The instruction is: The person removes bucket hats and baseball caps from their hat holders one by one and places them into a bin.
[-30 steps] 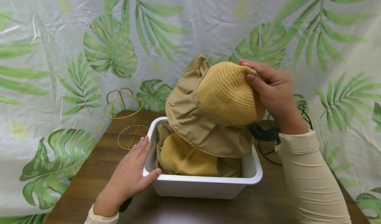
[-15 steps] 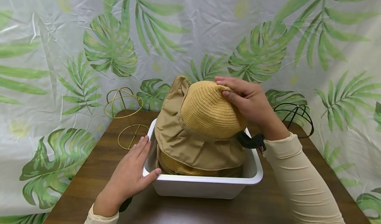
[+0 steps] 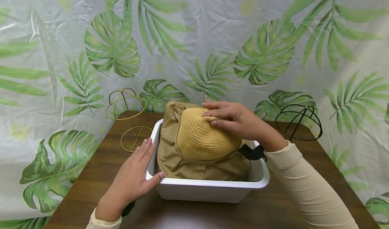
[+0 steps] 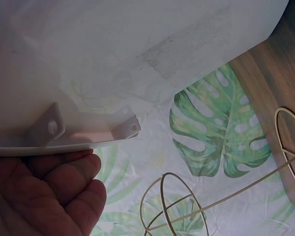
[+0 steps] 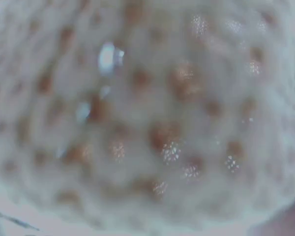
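Note:
A sun hat with a yellow knitted crown (image 3: 200, 137) and a tan cloth brim (image 3: 170, 154) lies in a white plastic bin (image 3: 209, 184), crown up. At the crown's top, my right hand (image 3: 240, 119) holds the knit between fingers and thumb. My left hand (image 3: 130, 178) rests with straight fingers along the bin's left rim, thumb over the front corner. The left wrist view has those fingers (image 4: 71, 179) beneath the bin's rim (image 4: 64, 147). Close, blurred weave of the crown (image 5: 147, 113) fills the right wrist view. Another such hat underneath is hidden.
Gold wire stands (image 3: 126, 104) are at the table's back left, with a round wire base (image 3: 136, 139) beside the bin. A black wire stand (image 3: 299, 121) is at the back right. A leaf-print sheet (image 3: 194, 36) hangs behind the wooden table (image 3: 273, 208).
My right hand has moved down and left with the sun hat, lowering it into the bin over the other hat. The left hand has stayed on the rim.

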Demonstrator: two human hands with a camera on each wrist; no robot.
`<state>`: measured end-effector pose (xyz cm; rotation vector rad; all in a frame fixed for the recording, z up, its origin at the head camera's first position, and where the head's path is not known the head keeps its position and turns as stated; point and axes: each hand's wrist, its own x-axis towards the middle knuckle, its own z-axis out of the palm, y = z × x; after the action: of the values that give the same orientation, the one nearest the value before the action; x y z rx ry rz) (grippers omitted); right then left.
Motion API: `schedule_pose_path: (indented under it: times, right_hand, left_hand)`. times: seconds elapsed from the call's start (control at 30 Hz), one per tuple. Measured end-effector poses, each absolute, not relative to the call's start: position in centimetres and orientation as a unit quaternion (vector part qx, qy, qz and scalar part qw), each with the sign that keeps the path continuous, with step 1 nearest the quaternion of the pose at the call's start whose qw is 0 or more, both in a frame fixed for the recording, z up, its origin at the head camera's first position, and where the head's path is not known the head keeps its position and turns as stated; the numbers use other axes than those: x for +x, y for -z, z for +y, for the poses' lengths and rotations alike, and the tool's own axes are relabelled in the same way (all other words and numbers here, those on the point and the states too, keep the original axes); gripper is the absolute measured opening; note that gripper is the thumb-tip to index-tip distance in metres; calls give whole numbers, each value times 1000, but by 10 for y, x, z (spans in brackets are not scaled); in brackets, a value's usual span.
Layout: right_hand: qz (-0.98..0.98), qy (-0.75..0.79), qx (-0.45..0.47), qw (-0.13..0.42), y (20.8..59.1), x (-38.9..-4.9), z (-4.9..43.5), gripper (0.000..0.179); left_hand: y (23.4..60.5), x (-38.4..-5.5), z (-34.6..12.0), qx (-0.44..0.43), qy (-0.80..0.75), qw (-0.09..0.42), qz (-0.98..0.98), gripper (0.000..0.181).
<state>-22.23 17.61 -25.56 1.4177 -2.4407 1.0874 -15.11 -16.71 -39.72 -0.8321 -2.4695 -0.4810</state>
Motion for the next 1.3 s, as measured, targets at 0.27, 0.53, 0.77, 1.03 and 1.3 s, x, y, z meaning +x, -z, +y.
schedule_pose_path:
  times: [0.27, 0.53, 0.77, 1.03, 1.3]
  right_hand:
    - [-814, -269, 515, 13, 275, -223, 180, 44]
    - [-803, -185, 565, 43, 285, -223, 179, 82]
    - [-808, -126, 571, 67, 294, -222, 169, 105]
    - [-805, -87, 583, 67, 298, -227, 154, 94]
    - [-821, -46, 566, 58, 304, -235, 153, 80]
  left_hand:
    - [396, -150, -167, -300, 178, 234, -908, 89]
    - [395, -149, -167, -296, 176, 228, -911, 88]
    - [395, -150, -166, -299, 179, 232, -908, 87]
    - [396, -150, -167, -297, 182, 232, -908, 88]
    - [395, -150, -167, -297, 181, 230, -909, 87]
